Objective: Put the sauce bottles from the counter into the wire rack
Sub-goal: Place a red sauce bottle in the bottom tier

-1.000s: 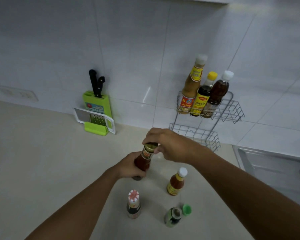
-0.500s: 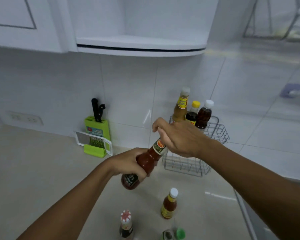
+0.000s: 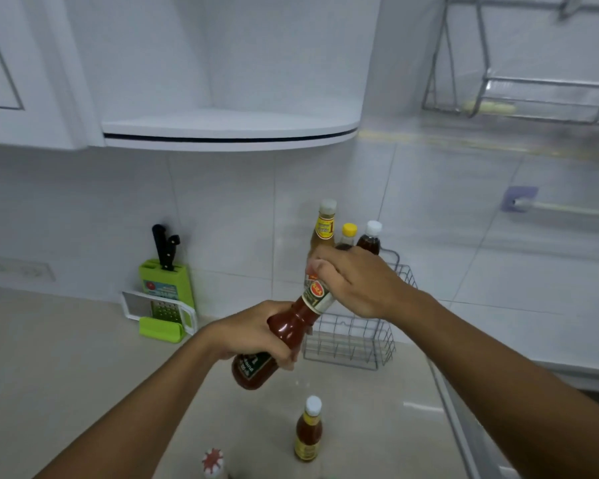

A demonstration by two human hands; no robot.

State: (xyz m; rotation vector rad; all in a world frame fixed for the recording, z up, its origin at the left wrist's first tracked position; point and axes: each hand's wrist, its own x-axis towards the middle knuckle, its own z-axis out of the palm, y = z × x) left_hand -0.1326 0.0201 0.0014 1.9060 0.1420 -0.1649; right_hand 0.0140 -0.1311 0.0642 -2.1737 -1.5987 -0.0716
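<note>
A dark red sauce bottle (image 3: 284,335) is held tilted above the counter, its neck leaning up to the right. My left hand (image 3: 248,331) grips its lower body. My right hand (image 3: 353,280) is closed over its neck and cap, which are hidden. Right behind stands the two-tier wire rack (image 3: 353,344). Its upper tier holds three bottles: a tall amber one (image 3: 324,224), a yellow-capped one (image 3: 348,233) and a dark white-capped one (image 3: 370,236). On the counter below stand a small orange-red bottle with a white cap (image 3: 308,432) and a bottle with a red-and-white cap (image 3: 213,461).
A green knife block with a white grater (image 3: 163,299) leans on the tiled wall at left. A white rounded cabinet shelf (image 3: 229,127) hangs overhead. A sink edge (image 3: 464,426) runs along the right. A metal dish rack (image 3: 519,95) is mounted at upper right.
Both hands have lifted the dark red bottle off the counter, tilted it and brought it toward the rack. The view has tipped upward, so the lowest bottles have slid out of frame.
</note>
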